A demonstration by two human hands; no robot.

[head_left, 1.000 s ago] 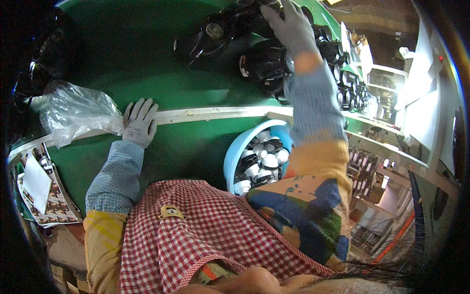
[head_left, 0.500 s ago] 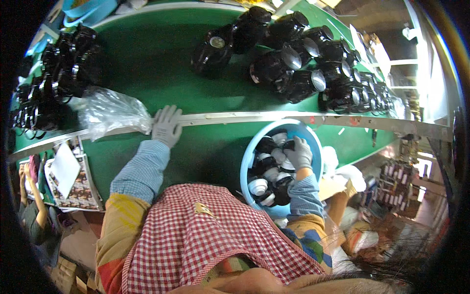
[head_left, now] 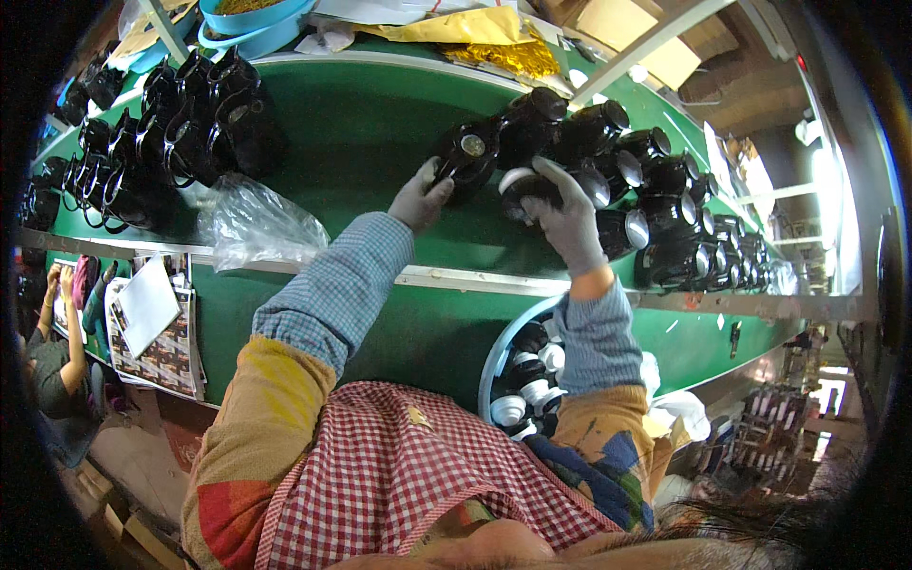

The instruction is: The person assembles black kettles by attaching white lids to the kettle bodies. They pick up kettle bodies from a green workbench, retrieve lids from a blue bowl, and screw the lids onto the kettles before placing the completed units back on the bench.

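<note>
My gloved left hand (head_left: 421,197) is closed on the near side of a glossy black jug (head_left: 472,157), which lies tilted on the green bench with a round opening showing. Beside it, my gloved right hand (head_left: 567,217) grips a rounded black lid (head_left: 524,193) with a white part, slightly blurred. This lid is a little to the right of the jug and apart from it. Below my right forearm stands a light-blue tub (head_left: 496,361), partly hidden by the sleeve. Several black-and-white lids (head_left: 508,409) lie in it.
Several black jugs with handles (head_left: 180,128) crowd the left. More black jugs with silvery round ends (head_left: 670,214) fill the right. A clear plastic bag (head_left: 261,228) lies by the white ledge (head_left: 475,279). Blue basins (head_left: 252,33) and gold material (head_left: 508,57) are at the back.
My right hand has come up out of the tub with a lid. My left hand has left the ledge and moved right and forward onto the jug. The view has shifted.
</note>
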